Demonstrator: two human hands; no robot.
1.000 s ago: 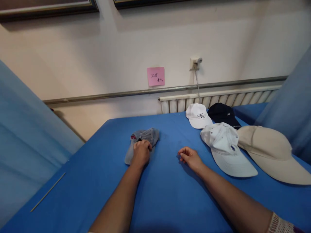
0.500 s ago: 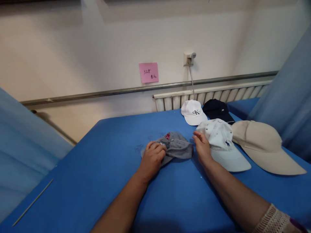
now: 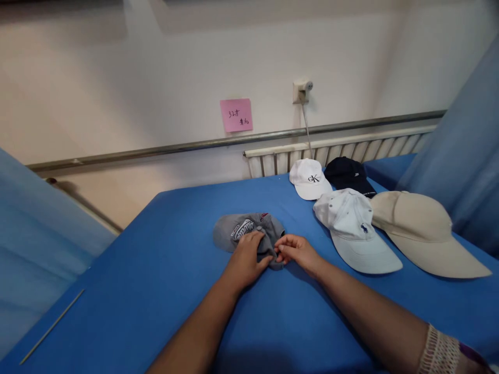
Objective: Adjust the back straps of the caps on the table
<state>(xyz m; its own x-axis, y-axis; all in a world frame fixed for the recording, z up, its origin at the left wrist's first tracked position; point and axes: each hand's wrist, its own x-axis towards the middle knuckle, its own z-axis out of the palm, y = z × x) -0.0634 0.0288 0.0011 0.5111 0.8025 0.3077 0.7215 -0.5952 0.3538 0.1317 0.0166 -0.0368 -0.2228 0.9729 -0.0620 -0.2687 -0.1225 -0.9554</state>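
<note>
A grey cap (image 3: 237, 231) with white lettering and a small red patch lies crumpled on the blue table (image 3: 156, 291). My left hand (image 3: 247, 257) rests on its near side, fingers curled over the cloth. My right hand (image 3: 296, 252) pinches the cap's near right edge beside the left hand. Both hands grip the same cap.
Several more caps lie at the right: a white one with a black logo (image 3: 310, 179), a dark navy one (image 3: 348, 174), a pale blue-white one (image 3: 356, 228) and a beige one (image 3: 423, 231). Blue curtains hang at both sides. A thin stick (image 3: 50, 326) lies near the left edge.
The grey cap has been turned round and shifted left, its lettering now showing. My right hand came back from the pale cap's side and took hold of the grey cap.
</note>
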